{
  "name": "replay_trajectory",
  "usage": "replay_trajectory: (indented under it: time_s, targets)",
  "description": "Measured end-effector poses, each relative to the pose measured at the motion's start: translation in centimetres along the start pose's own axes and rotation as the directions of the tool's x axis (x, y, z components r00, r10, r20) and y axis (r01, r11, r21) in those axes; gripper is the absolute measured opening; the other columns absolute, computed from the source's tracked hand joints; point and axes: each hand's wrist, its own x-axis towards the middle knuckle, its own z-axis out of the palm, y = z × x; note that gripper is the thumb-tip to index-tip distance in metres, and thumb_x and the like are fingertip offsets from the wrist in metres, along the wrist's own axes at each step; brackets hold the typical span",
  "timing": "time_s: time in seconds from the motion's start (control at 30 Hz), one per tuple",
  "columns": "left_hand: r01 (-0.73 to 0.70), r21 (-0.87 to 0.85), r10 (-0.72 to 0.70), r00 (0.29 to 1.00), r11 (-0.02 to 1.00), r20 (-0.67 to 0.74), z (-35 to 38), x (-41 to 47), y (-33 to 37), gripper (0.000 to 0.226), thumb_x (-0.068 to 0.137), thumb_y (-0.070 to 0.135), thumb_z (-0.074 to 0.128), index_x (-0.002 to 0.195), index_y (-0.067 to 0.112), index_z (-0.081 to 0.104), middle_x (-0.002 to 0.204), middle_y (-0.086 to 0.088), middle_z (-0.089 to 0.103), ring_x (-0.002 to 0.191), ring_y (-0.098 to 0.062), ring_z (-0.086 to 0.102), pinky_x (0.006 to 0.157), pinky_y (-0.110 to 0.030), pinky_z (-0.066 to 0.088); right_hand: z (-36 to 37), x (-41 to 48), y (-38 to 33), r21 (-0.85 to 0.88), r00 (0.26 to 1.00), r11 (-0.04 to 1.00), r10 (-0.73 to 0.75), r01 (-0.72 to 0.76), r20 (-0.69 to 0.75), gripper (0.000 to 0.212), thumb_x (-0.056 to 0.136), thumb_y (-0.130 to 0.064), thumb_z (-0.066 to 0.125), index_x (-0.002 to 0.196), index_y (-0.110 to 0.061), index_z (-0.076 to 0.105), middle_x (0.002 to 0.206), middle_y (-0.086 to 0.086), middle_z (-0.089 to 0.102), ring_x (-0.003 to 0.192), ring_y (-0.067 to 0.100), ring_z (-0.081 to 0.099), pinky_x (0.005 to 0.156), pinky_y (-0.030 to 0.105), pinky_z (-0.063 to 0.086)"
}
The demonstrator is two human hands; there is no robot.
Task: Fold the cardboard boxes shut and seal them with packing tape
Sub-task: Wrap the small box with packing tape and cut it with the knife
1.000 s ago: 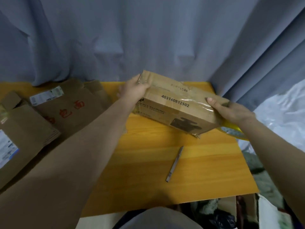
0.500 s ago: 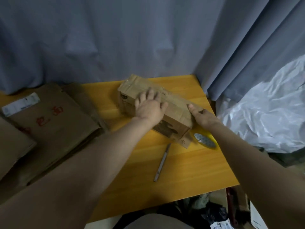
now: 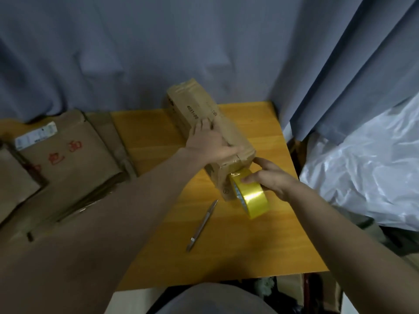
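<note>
I see the left hand [image 3: 210, 143] pressing flat on the cardboard box [image 3: 204, 123] — the right hand [image 3: 272, 177] grips the tape roll [image 3: 251, 196] against its near end.

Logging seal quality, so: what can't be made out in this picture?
Head view:
- Whether tape sticks to the near end of the box: hidden by tape roll and right hand.
- Top seam: under left hand.
- Printed number: partly covered, blurred.
- Too small: label on flattened cardboard.

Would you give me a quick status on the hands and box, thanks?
Left hand flat on box. Right hand grips tape roll at its near end. Metal tool lies clear.
</note>
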Motion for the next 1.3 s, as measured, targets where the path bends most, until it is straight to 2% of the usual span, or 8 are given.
replay_trajectory:
  time_s: [0.17, 0.27, 0.37, 0.53, 0.6, 0.7, 1.03, 1.3]
  targets:
    - [0.025, 0.086, -0.024, 1.000, 0.996, -0.008, 2.0, 0.8, 0.6, 0.143, 0.058, 0.086, 0.055, 0.148, 0.001, -0.015, 0.153, -0.026, -0.020, 0.143, -0.038, -0.018, 0.118, -0.049, -0.006, 0.9, -0.3, 0.7, -0.234, 0.955, 0.969, -0.145, 0.083, -0.259, 0.072, 0.084, -0.035, 0.064, 0.144, -0.012, 0.032, 0.132, 0.008, 0.049, 0.120, 0.029, 0.048, 0.098, 0.039, 0.042]
    - [-0.010, 0.150, 0.011, 1.000, 0.989, -0.007, 1.8, 1.5, 0.4, 0.137, 0.062, 0.086, 0.051, 0.149, 0.000, -0.011, 0.153, -0.028, -0.016, 0.143, -0.040, -0.014, 0.118, -0.050, -0.005, 2.6, -1.7, 2.2, -0.540, 0.539, 0.698, -0.712, 0.470, -0.451, 0.027, 0.080, -0.027, 0.051, 0.099, -0.012, 0.061, 0.094, 0.001, 0.057, 0.090, 0.022, 0.056, 0.073, 0.032, 0.045]
    - [-0.044, 0.179, 0.049, 0.999, 0.983, -0.023, 1.6, 1.7, 0.2, 0.135, 0.062, 0.087, 0.050, 0.150, -0.001, -0.005, 0.154, -0.028, -0.006, 0.143, -0.042, -0.008, 0.118, -0.051, -0.003, 6.5, -3.7, 3.6, -0.660, 0.366, 0.349, -0.923, 0.665, -0.119, 0.018, 0.076, -0.022, 0.047, 0.079, -0.015, 0.064, 0.076, -0.002, 0.061, 0.061, 0.011, 0.054, 0.046, 0.023, 0.037]
    - [-0.087, 0.210, 0.093, 0.995, 0.974, -0.018, 1.7, 1.9, -0.8, 0.129, 0.066, 0.086, 0.047, 0.150, 0.001, -0.001, 0.156, -0.027, -0.004, 0.144, -0.041, -0.006, 0.118, -0.050, -0.001, 13.9, -1.5, 6.1, -0.816, 0.917, 0.491, -0.382, 0.305, 0.112, 0.034, 0.096, -0.031, 0.041, 0.123, -0.012, 0.052, 0.106, 0.007, 0.064, 0.096, 0.024, 0.063, 0.071, 0.030, 0.048]
    - [-0.097, 0.219, 0.102, 0.995, 0.971, -0.015, 1.7, 2.0, -0.9, 0.128, 0.067, 0.086, 0.046, 0.150, 0.001, -0.002, 0.155, -0.028, -0.006, 0.144, -0.042, -0.007, 0.118, -0.050, -0.002, 15.7, -0.5, 6.3, -0.766, 0.989, 0.634, -0.145, 0.106, 0.017, 0.046, 0.099, -0.039, 0.041, 0.131, -0.007, 0.044, 0.120, 0.011, 0.060, 0.111, 0.028, 0.058, 0.084, 0.034, 0.047]
    - [-0.105, 0.229, 0.108, 0.994, 0.968, -0.004, 1.7, 2.1, -1.0, 0.129, 0.066, 0.087, 0.045, 0.150, 0.001, -0.003, 0.154, -0.029, -0.008, 0.144, -0.042, -0.007, 0.118, -0.051, -0.002, 17.7, 0.4, 6.9, -0.666, 0.993, 0.743, -0.022, -0.060, -0.113, 0.068, 0.090, -0.047, 0.056, 0.136, -0.004, 0.029, 0.125, 0.010, 0.055, 0.117, 0.028, 0.055, 0.086, 0.036, 0.047]
    - [-0.170, 0.260, 0.176, 0.984, 0.951, -0.001, 0.7, 2.4, -2.1, 0.128, 0.066, 0.084, 0.050, 0.151, 0.002, 0.000, 0.155, -0.028, -0.004, 0.144, -0.041, -0.003, 0.118, -0.049, 0.001, 15.2, -1.9, 10.2, -0.313, 0.954, 0.916, 0.183, -0.253, -0.236, 0.033, 0.093, -0.026, 0.048, 0.124, -0.015, 0.054, 0.115, 0.010, 0.062, 0.106, 0.030, 0.058, 0.076, 0.029, 0.043]
    - [-0.229, 0.250, 0.233, 0.972, 0.941, 0.011, -0.4, 2.8, -4.0, 0.130, 0.063, 0.080, 0.060, 0.151, 0.002, 0.005, 0.156, -0.025, 0.002, 0.145, -0.038, 0.002, 0.118, -0.042, 0.009, 7.9, -5.9, 12.9, 0.043, 0.878, 0.899, 0.435, -0.436, -0.201, 0.011, 0.092, -0.012, 0.047, 0.084, -0.004, 0.048, 0.062, 0.003, 0.033, 0.050, 0.015, 0.026, 0.047, 0.022, 0.020]
